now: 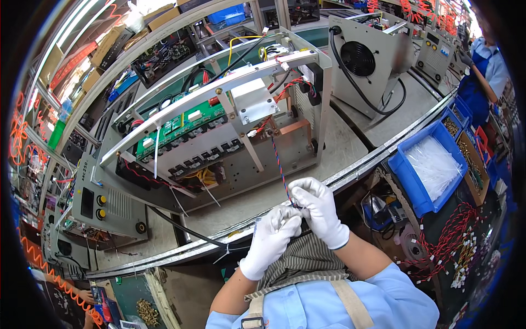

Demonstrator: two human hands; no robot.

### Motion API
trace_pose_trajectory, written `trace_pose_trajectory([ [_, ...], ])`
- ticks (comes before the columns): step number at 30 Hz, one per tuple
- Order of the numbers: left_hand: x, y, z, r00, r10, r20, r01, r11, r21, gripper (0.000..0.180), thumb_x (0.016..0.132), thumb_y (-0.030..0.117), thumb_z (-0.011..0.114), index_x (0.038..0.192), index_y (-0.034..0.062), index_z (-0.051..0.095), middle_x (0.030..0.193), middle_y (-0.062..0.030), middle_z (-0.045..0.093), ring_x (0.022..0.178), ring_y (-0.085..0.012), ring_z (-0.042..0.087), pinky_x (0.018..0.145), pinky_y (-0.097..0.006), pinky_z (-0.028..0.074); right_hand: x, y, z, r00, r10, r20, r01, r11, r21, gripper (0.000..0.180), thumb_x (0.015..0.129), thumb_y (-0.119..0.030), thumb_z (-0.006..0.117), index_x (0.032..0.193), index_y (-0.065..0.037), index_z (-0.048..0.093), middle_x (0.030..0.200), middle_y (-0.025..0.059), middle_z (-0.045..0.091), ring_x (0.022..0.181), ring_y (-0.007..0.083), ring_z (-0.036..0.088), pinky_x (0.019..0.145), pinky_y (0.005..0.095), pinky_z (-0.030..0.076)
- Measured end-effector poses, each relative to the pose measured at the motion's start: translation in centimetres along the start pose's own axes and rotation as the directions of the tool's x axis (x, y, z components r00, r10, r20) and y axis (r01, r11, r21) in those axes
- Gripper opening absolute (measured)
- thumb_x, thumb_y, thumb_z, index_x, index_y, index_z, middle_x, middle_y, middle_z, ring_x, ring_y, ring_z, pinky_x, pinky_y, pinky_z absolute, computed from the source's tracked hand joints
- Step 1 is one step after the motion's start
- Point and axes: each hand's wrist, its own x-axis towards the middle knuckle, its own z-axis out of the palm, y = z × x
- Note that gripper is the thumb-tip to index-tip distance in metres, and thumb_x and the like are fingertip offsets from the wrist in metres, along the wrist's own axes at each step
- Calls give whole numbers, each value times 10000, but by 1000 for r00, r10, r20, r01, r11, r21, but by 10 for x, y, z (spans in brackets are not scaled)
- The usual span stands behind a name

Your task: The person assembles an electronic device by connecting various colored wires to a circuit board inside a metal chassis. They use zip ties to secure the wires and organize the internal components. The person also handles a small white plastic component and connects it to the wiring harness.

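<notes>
While the upper end of the red-and-blue twisted wire runs up into the open metal chassis, its lower end lies at my hands, in front of the chassis and near the edge of the worktop. The right hand pinches the wire near that end between thumb and fingers. The left hand is just beside it, fingers drawn together; exactly what its fingertips grip is hidden. Status, as far as the view shows: the green circuit board and the silver metal box are seated in the frame, and several white cable ties are fitted. I judge the wiring to be only partly complete: the lower wire end does not appear joined to anything on the chassis, the cable ties have long untrimmed tails, and the near side of the chassis has no cover.
</notes>
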Motion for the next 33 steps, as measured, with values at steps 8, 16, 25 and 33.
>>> trace_pose_trajectory([
  [8, 1, 7, 7, 991, 7, -135, -31, 983, -183, 119, 902, 93, 652, 933, -9, 600, 775, -17, 591, 591, -47, 496, 534, -194, 393, -13, 3, -10, 957, -279, 76, 286, 951, -119, 120, 900, 12, 633, 1015, -16, 652, 872, -14, 603, 702, 26, 567, 592, 182, 448],
  [16, 0, 20, 16, 984, -19, -177, 8, 998, -67, 128, 880, 126, 687, 866, 15, 625, 599, 18, 536, 478, -22, 417, 433, -188, 279, -12, 1, -15, 910, -396, 118, 413, 882, -225, 151, 888, 57, 630, 1033, 26, 656, 956, 42, 592, 815, 98, 640, 717, 228, 520],
  [25, 0, 22, 13, 981, -43, -192, 36, 998, -42, 136, 882, 135, 684, 859, 14, 628, 610, 5, 550, 482, -31, 429, 438, -191, 293, -10, 7, -20, 867, -455, 201, 498, 796, -345, 147, 888, 50, 633, 1030, 26, 664, 929, 42, 601, 812, 95, 638, 713, 230, 521],
  [33, 1, 16, 10, 982, -20, -186, 13, 999, -41, 143, 886, 146, 686, 868, 15, 632, 616, 5, 556, 479, -30, 428, 440, -188, 295, -15, 0, -11, 952, -287, 103, 302, 935, -184, 133, 880, 27, 658, 1011, 18, 678, 909, 31, 599, 788, 73, 616, 689, 226, 504],
])
